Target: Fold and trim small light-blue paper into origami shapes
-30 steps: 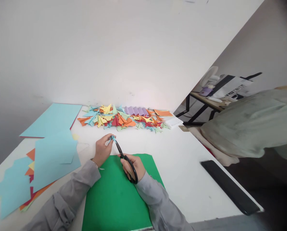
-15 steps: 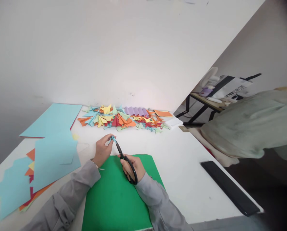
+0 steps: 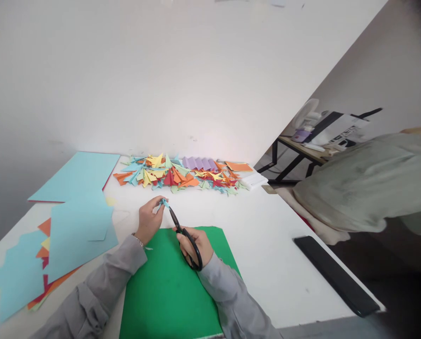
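Between the fingertips of my left hand [image 3: 150, 219] is a small folded piece of light blue paper [image 3: 164, 202]. My right hand [image 3: 198, 245] is wrapped round the handles of black scissors [image 3: 189, 249]. Their blades point up and left, with the tips at the blue paper; whether the blades are parted I cannot tell. Both hands hover over the far edge of a green sheet [image 3: 171, 287] lying on the white table [image 3: 266, 263].
Folded paper pieces in several colours [image 3: 175, 175] lie along the wall. Large light blue sheets [image 3: 79, 235] and coloured scraps cover the left side. A long black object [image 3: 333, 273] lies by the right edge. Another person's pale green sleeve [image 3: 365, 183] is at the right.
My left hand and the blue paper have shifted very slightly left. The scissors and my right hand look almost still.
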Demonstrator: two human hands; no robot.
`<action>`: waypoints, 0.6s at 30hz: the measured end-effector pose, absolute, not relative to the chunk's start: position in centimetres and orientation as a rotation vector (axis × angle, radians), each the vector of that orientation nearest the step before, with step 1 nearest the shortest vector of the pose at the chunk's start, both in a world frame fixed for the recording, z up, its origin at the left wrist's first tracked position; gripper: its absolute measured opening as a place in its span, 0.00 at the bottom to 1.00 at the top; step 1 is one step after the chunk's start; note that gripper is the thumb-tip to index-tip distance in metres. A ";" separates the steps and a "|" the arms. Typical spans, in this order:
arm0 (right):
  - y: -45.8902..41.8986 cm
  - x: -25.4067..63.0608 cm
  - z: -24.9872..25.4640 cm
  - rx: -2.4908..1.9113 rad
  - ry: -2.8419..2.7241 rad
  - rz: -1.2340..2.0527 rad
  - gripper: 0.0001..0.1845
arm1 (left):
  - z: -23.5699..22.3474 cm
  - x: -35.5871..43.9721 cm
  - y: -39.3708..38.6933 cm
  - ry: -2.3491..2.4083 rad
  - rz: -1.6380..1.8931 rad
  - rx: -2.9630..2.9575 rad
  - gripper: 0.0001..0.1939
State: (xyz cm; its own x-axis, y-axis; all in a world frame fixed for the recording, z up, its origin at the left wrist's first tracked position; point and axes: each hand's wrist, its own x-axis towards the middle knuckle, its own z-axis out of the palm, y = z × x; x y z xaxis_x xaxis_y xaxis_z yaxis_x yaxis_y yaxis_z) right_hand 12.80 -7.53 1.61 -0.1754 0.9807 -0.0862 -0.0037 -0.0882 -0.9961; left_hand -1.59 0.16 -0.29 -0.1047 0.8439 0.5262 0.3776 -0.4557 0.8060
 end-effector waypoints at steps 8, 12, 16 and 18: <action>-6.8 13.6 1.5 -1.202 -1.129 1.363 0.27 | -0.2 -1.5 0.2 1.287 1.588 1.677 0.09; -6.1 14.3 1.4 -1.246 -1.020 1.252 0.33 | 0.0 -1.3 0.1 1.249 1.579 1.658 0.09; -5.7 15.0 1.5 -1.250 -0.977 1.160 0.36 | -0.2 -1.3 0.0 1.249 1.575 1.661 0.10; -5.7 15.2 1.6 -1.188 -0.960 1.267 0.34 | -0.3 -1.3 0.1 1.295 1.580 1.688 0.11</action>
